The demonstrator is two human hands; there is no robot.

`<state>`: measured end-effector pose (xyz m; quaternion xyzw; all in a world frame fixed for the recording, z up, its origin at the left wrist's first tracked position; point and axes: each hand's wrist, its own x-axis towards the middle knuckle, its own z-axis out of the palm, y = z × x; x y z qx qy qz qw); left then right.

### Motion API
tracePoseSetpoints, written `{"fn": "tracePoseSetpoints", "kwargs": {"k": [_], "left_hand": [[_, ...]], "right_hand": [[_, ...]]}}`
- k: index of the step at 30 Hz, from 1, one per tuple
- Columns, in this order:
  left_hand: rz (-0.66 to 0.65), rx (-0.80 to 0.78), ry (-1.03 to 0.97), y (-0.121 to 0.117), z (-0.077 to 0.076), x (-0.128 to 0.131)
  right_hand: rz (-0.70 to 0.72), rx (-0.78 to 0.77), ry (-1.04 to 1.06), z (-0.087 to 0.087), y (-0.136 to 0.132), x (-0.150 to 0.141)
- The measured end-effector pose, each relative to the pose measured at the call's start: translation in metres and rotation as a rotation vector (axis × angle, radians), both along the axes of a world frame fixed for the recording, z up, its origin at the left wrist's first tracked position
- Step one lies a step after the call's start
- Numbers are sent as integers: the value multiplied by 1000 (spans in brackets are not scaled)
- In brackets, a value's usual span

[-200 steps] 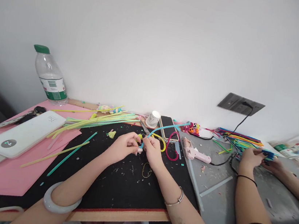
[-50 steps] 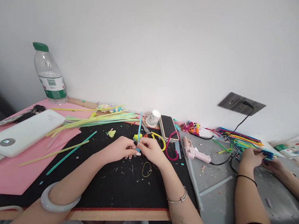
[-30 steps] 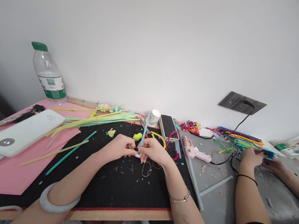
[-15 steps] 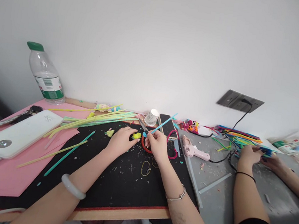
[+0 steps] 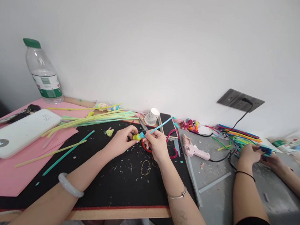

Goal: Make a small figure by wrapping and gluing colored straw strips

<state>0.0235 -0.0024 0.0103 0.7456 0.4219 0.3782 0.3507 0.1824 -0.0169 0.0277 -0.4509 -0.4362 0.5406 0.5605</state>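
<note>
My left hand (image 5: 122, 139) pinches a small yellow fuzzy piece (image 5: 136, 137) above the black mat. My right hand (image 5: 157, 143) grips a light-blue pipe cleaner (image 5: 162, 124), one end of which sticks up toward the back right. A bright blue bit at its lower end meets the yellow piece between my fingertips; whether they are joined I cannot tell. Just behind and under my right hand are red-handled scissors (image 5: 145, 147), partly hidden. A small yellow-green piece (image 5: 109, 132) lies left of my left hand.
Pipe cleaners (image 5: 96, 120), a white power bank (image 5: 16, 133) and a bottle (image 5: 43, 72) are at left. A paper cup (image 5: 152, 116) stands behind my hands. A pink glue gun (image 5: 194, 150) lies at right, near a co-worker's hands (image 5: 252, 154) holding something blue.
My hands have come closer together, and the blue end of the pipe cleaner now meets the yellow piece. The view has shifted slightly.
</note>
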Motion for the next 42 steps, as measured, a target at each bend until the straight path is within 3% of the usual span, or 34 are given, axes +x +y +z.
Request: {"fn": "tracePoseSetpoints", "kwargs": {"k": [8,15,23,36,42], "left_hand": [[16,-25,-13,-5,0,0],[119,140,65,-9,2,5],[169,215,131,-11,1,6],[101,90,41,-8,-5,7],[147,57,129,-4,-7,1]], "right_hand": [[49,-47,12,0,-2,-4],[77,-95,80,-3,-4,-7],[81,-109,99,-5,-4,-9],[71,-101,25,-7,-2,-9],[-3,-26,40,-10,1,-7]]}}
